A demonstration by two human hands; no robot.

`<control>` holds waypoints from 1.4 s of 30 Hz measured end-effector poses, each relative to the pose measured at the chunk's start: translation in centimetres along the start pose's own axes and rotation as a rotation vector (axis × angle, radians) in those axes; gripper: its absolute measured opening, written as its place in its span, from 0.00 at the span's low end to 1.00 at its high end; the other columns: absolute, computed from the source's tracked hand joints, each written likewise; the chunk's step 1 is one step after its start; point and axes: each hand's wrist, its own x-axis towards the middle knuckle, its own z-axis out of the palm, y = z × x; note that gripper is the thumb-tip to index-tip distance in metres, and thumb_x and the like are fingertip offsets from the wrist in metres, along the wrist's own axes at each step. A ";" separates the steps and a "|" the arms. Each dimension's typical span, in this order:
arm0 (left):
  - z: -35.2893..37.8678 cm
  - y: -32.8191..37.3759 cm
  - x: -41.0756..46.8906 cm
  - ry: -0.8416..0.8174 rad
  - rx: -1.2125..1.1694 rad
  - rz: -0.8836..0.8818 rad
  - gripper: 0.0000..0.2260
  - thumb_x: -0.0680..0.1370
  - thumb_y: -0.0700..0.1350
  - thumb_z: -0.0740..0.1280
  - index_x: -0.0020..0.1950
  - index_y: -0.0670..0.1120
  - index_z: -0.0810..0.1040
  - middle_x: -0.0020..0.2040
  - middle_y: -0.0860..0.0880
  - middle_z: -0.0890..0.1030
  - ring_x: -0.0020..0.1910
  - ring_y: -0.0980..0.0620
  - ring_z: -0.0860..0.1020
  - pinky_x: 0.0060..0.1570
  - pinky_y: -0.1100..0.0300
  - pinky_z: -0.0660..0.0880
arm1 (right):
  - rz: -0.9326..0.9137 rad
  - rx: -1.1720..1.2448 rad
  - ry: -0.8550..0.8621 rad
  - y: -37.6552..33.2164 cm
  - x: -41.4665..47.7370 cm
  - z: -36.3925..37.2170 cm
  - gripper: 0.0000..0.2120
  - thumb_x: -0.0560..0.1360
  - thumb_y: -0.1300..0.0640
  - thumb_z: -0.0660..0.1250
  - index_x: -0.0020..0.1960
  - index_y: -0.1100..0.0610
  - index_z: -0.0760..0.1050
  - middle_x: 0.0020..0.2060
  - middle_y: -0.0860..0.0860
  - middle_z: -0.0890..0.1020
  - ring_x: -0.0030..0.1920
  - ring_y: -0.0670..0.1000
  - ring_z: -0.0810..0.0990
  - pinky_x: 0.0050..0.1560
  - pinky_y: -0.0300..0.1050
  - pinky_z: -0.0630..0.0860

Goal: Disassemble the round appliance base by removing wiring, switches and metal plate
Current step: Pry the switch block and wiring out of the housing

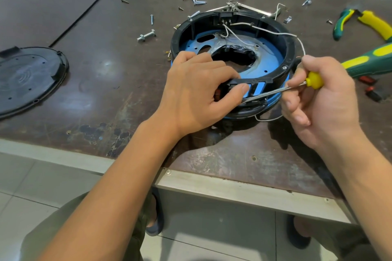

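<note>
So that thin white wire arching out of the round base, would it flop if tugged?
Probably springy rather than limp: the white wire holds an arch over the round base unsupported. It looks light, being very thin. Its far end seems fixed near the back rim, so a tug would likely pull there.

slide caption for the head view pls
Left hand grips the round appliance base while the right hand holds a yellow-handled screwdriver to its near rim
</note>
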 end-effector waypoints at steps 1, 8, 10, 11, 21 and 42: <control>0.0 0.0 0.0 -0.003 0.000 0.001 0.15 0.79 0.56 0.61 0.45 0.52 0.85 0.37 0.57 0.81 0.39 0.55 0.74 0.50 0.51 0.68 | -0.015 -0.006 0.014 0.0 0.0 0.0 0.22 0.81 0.51 0.58 0.29 0.54 0.73 0.19 0.54 0.71 0.14 0.48 0.61 0.17 0.31 0.57; -0.1 -0.2 -0.1 -0.014 -0.003 0.026 0.15 0.80 0.59 0.62 0.46 0.52 0.85 0.36 0.57 0.80 0.38 0.55 0.74 0.49 0.50 0.68 | -0.127 0.075 0.102 -0.5 -0.2 0.2 0.24 0.82 0.52 0.54 0.28 0.54 0.71 0.18 0.53 0.66 0.16 0.49 0.60 0.19 0.32 0.54; -0.1 -0.3 0.0 -0.018 -0.006 0.027 0.15 0.80 0.59 0.62 0.46 0.53 0.84 0.36 0.57 0.80 0.38 0.55 0.73 0.49 0.50 0.68 | -0.150 0.082 0.088 -0.6 -0.2 0.2 0.24 0.83 0.52 0.53 0.29 0.53 0.70 0.18 0.53 0.66 0.16 0.48 0.60 0.19 0.32 0.54; -0.1 -0.3 0.0 -0.020 -0.007 0.027 0.15 0.80 0.59 0.62 0.46 0.53 0.84 0.36 0.57 0.80 0.39 0.55 0.73 0.49 0.50 0.68 | -0.158 0.075 0.075 -0.5 -0.2 0.2 0.24 0.83 0.52 0.53 0.29 0.53 0.71 0.18 0.53 0.66 0.16 0.48 0.60 0.19 0.32 0.53; 0.0 -0.3 0.0 -0.027 -0.005 0.027 0.17 0.80 0.60 0.61 0.46 0.52 0.84 0.37 0.57 0.81 0.39 0.55 0.74 0.49 0.49 0.68 | -0.056 0.085 -0.017 -0.9 0.1 0.0 0.22 0.83 0.52 0.53 0.32 0.54 0.70 0.19 0.54 0.67 0.15 0.48 0.58 0.19 0.31 0.55; -0.5 -1.0 -0.1 -0.109 -0.062 0.043 0.19 0.78 0.65 0.60 0.45 0.52 0.80 0.38 0.59 0.77 0.41 0.54 0.74 0.52 0.48 0.68 | -0.039 0.180 -0.107 -1.1 0.3 -0.3 0.23 0.83 0.45 0.56 0.33 0.54 0.71 0.19 0.51 0.68 0.16 0.47 0.60 0.19 0.29 0.57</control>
